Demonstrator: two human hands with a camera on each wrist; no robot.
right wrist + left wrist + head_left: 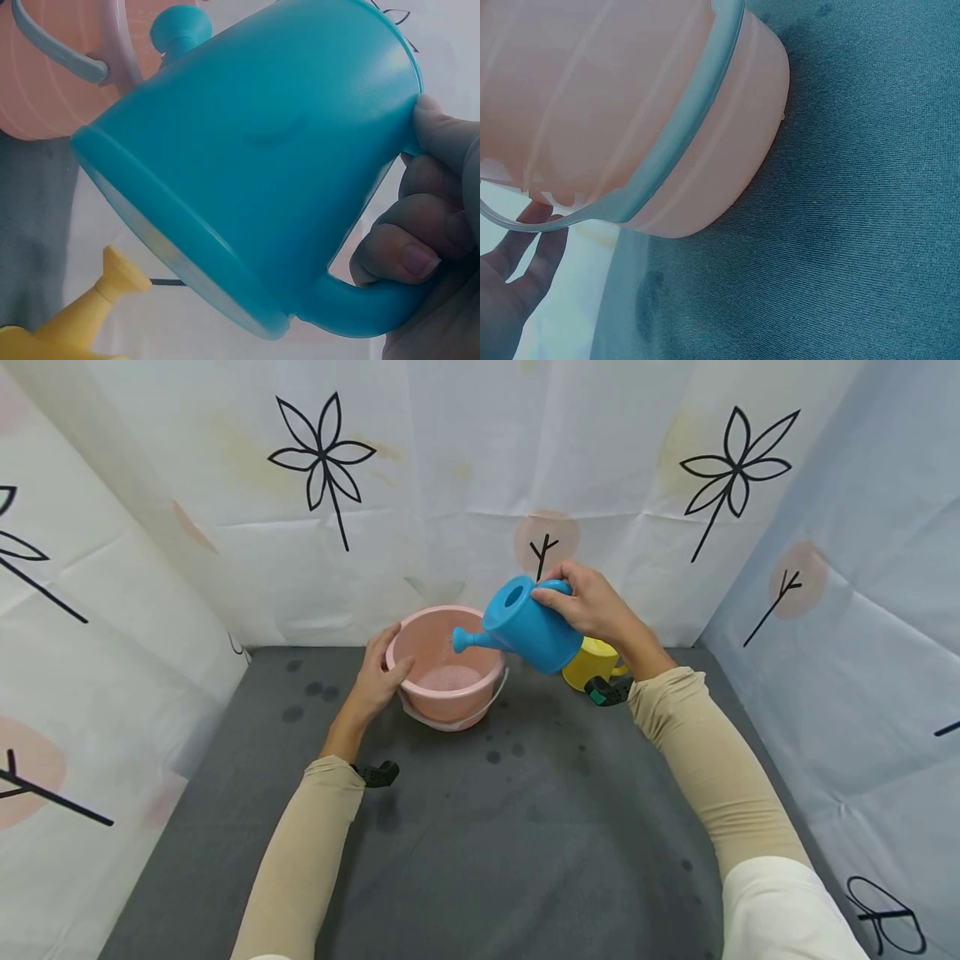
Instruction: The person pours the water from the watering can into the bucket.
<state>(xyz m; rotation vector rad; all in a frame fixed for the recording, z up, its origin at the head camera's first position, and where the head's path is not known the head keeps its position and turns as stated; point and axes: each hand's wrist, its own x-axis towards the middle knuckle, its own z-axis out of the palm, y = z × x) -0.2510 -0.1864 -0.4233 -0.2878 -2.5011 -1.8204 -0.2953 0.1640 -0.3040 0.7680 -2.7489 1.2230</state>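
Note:
A blue watering can [534,633] is held tilted by its handle in my right hand [594,606], with its spout pointing over the pink bucket [444,703]. Fingers curl around that handle in the right wrist view, and the thumb lies along the can's upper edge [322,90]. My left hand [375,677] grips the left side of the bucket's rim, thumb toward the inside. Some water appears to lie at the bottom of the bucket. The bucket's pale handle [679,127] hangs down along its front.
Behind and below my right hand stands a yellow watering can [591,662]. Dark wet spots [293,714] mark the grey tabletop [480,843]. White cloth walls with flower drawings [322,453] enclose the back and both sides.

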